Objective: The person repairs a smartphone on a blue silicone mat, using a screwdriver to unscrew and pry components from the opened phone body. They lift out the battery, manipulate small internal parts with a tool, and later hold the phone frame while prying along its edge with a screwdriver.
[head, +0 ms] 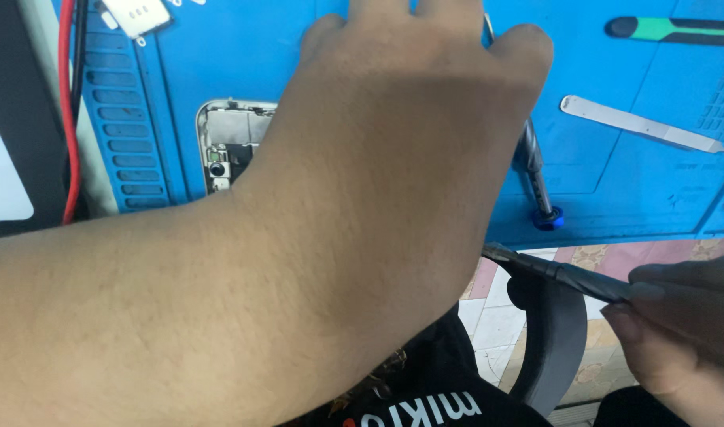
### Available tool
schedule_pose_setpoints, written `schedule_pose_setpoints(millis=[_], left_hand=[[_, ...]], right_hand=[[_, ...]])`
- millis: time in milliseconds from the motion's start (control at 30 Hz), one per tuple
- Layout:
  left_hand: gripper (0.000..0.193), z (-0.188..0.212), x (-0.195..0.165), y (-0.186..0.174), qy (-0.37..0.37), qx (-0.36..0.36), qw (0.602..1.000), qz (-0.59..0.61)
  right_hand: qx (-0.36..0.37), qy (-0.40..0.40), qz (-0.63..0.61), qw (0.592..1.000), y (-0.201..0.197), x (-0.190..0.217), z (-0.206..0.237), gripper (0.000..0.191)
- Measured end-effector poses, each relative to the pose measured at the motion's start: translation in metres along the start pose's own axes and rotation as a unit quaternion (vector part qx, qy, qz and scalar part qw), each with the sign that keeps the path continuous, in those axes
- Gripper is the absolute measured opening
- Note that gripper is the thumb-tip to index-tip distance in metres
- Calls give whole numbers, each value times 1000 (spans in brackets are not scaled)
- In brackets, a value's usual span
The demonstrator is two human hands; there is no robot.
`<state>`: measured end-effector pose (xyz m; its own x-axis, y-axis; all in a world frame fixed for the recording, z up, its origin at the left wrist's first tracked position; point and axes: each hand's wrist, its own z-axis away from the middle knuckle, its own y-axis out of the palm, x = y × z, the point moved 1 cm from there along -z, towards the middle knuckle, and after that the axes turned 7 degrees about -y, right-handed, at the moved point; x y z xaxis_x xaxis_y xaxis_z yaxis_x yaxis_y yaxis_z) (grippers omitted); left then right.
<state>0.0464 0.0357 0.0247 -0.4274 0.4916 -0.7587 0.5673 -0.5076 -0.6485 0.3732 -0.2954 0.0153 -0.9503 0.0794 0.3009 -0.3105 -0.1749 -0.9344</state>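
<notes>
- The left hand (409, 103) is stretched over the blue mat (615, 158), fingers pressed together, covering most of the opened phone (227, 142).
- A dark tool (551, 273) is pinched in the right hand (686, 332), below the mat's edge.
- The step is judged as steadying the phone.
- Next, the tool's tip would need bringing up to the phone.
</notes>
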Motion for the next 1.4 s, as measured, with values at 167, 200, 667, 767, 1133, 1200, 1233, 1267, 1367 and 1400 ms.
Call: schedule_pose_setpoints(millis=[167,200,667,767,1133,1200,1233,1267,1367,1400], left_hand=[[87,2,3,-4,12,4,1000,9],[88,3,3,-3,6,11,1000,6],[86,9,-3,2,-3,0,1000,-29],[83,9,-1,2,-1,7,1000,-30],[69,8,2,0,13,2,999,-38],[71,8,2,0,13,4,999,-36],[72,8,1,0,8,10,999,-36],[73,8,1,1,3,16,999,-37],[76,8,1,1,4,10,999,-36],[78,8,1,1,8,2,999,-35]], right_hand=[[2,-3,-1,1000,-6,15,-16,33],[17,2,-7,1000,-11,18,-22,31],[150,98,0,984,-29,46,-69,21],[158,103,0,982,-29,48,-70,22],[181,107,12,978,-30,56,-79,24],[185,107,16,977,-31,57,-82,24],[187,106,15,977,-32,58,-83,24],[188,105,16,976,-32,58,-84,25],[196,106,21,975,-33,59,-85,26],[198,106,23,974,-33,59,-86,26]])
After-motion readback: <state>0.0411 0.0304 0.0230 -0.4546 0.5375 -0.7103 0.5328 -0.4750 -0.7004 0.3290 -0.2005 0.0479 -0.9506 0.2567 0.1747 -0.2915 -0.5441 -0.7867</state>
